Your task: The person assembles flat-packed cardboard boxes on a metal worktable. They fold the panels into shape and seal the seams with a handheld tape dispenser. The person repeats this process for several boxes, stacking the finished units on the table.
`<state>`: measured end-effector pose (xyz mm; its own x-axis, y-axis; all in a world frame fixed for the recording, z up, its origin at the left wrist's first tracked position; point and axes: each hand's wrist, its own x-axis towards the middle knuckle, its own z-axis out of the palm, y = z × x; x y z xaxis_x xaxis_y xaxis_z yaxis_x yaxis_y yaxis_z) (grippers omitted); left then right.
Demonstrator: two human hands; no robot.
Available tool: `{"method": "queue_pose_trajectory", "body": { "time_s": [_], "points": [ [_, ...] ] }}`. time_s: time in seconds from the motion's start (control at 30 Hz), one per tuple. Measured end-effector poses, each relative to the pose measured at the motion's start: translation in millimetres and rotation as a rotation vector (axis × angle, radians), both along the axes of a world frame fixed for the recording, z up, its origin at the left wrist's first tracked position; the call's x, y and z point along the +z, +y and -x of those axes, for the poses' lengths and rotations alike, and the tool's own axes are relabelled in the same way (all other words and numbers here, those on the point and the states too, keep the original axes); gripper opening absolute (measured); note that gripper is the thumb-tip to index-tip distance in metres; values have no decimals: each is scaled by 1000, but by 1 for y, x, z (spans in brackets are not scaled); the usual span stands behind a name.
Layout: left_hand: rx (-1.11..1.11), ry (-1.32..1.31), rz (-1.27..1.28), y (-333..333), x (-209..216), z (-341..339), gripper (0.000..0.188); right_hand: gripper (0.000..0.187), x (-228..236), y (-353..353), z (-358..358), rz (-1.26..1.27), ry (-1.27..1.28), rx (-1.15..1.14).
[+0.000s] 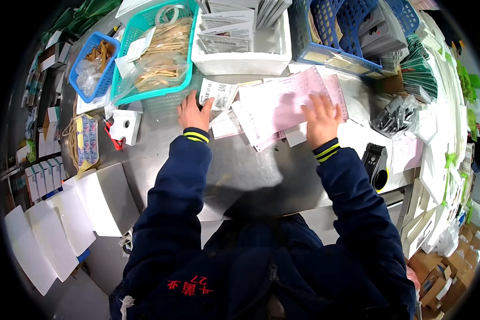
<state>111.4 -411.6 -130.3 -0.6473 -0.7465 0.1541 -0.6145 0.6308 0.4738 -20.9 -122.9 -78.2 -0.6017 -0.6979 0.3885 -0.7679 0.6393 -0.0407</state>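
My left hand (195,113) rests on the metal table with its fingers apart, and its thumb is at the edge of a white printed label (217,94). Fingers spread, my right hand (323,119) lies over the right part of a pink printed form (280,101). Beneath and around that form are more pink and white sheets, among them a small white slip (227,126) near my left hand. The ends of several papers are hidden under the top sheet.
A teal basket (153,94) with wooden sticks, a blue basket (93,97), a white foam box (242,64) and a blue divided crate (336,60) line the back. A black tape dispenser (375,166) stands right. White cartons (108,200) sit at the left edge.
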Motion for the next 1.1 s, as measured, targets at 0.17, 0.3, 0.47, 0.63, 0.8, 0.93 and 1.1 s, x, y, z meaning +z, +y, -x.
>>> {"method": "queue_pose_trajectory", "body": {
  "time_s": [0.17,0.3,0.47,0.63,0.8,0.93,1.1],
  "points": [
    [-142,149,85,8,-29,11,39,42,-19,-27,-20,3,-139,140],
    [-254,193,25,22,-26,23,36,46,-42,-11,-11,-69,-190,28],
    [-383,196,27,33,-15,47,39,50,-36,3,-6,-81,-209,-36],
    [-345,278,77,38,12,41,34,54,-28,2,-11,-7,-236,-19],
    [-285,324,-30,39,35,3,28,53,-49,-13,-3,-7,-262,9],
    [-213,337,-55,32,40,-43,25,52,-37,-16,4,67,-232,-22],
    [-26,505,-28,-25,61,-62,15,37,-15,5,-15,328,-310,136]
  ]
}}
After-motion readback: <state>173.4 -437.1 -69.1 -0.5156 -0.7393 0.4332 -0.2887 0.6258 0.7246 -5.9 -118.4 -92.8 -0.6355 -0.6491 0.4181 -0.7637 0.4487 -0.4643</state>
